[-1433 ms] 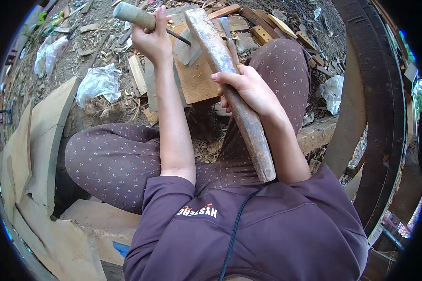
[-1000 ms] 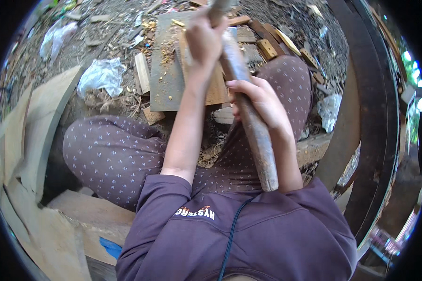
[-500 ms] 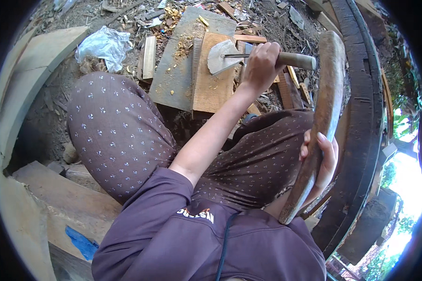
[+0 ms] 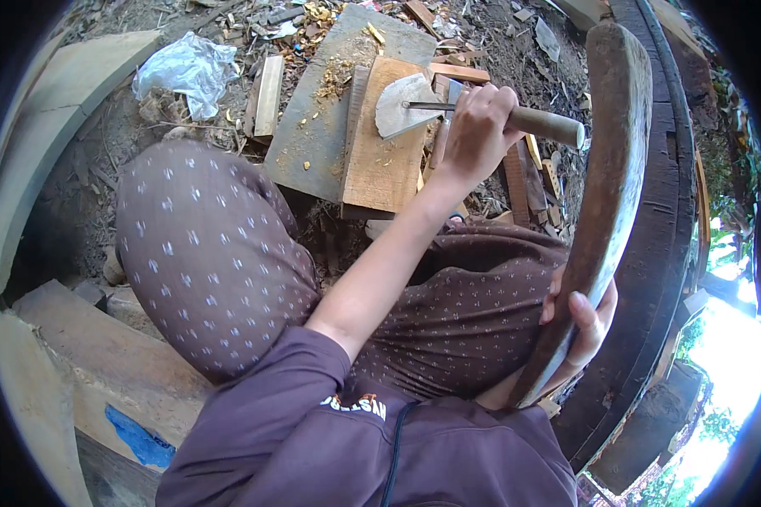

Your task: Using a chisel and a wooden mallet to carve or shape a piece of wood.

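My left hand [image 4: 473,135] grips a chisel by its long wooden handle [image 4: 546,122], held sideways, with the thin metal tip against a pale fan-shaped piece [image 4: 394,110]. That piece lies on a rectangular wooden block [image 4: 378,173], which sits over a grey board [image 4: 304,148] scattered with shavings. At my right side, my right hand [image 4: 590,325] is closed around a long, thick, weathered wooden club [image 4: 613,139], whose upper end rises beside the chisel handle’s end.
My bent legs surround the work. Crumpled plastic [image 4: 186,72], wood scraps and litter cover the ground beyond. Curved pale planks [image 4: 59,84] stand at left, a cracked slab [image 4: 118,346] lies lower left, and a dark curved beam [image 4: 655,279] runs along the right.
My left hand has swung right, turning the chisel from pointing rightward to pointing left onto the pale piece. My right hand has carried the club outward to the right, its top higher.
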Demonstrator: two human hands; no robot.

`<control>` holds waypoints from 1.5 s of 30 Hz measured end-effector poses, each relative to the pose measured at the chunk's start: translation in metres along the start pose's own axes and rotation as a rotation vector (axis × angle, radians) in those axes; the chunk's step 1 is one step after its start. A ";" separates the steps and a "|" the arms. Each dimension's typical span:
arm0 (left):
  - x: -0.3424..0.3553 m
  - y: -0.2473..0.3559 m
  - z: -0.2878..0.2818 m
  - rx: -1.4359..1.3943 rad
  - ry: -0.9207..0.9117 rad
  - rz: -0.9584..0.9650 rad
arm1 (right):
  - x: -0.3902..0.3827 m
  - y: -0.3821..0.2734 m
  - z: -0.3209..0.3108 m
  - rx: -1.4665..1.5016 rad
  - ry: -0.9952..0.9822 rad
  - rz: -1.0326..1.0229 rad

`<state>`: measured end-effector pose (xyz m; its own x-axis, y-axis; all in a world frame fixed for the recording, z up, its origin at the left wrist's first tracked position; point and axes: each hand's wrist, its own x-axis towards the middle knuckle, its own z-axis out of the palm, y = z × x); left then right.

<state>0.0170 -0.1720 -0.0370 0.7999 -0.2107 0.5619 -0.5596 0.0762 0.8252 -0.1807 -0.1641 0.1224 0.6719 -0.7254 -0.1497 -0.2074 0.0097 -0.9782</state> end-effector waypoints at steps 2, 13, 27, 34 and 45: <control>0.002 0.003 -0.002 -0.015 0.010 -0.053 | -0.003 0.001 -0.001 -0.043 0.043 -0.018; 0.007 -0.008 -0.007 -0.007 0.008 -0.051 | -0.035 0.012 0.001 0.389 0.033 -0.234; 0.007 -0.005 -0.004 -0.014 -0.016 -0.024 | -0.042 -0.002 0.017 0.231 0.169 -0.197; -0.004 -0.010 0.007 0.108 -0.115 0.106 | -0.047 -0.002 0.020 0.046 0.179 -0.059; 0.006 -0.007 -0.007 0.025 -0.121 -0.013 | -0.038 0.008 0.030 0.112 0.194 0.080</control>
<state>0.0273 -0.1667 -0.0388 0.7761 -0.3277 0.5388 -0.5556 0.0488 0.8300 -0.1868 -0.1156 0.1160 0.5049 -0.8380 -0.2069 -0.1671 0.1403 -0.9759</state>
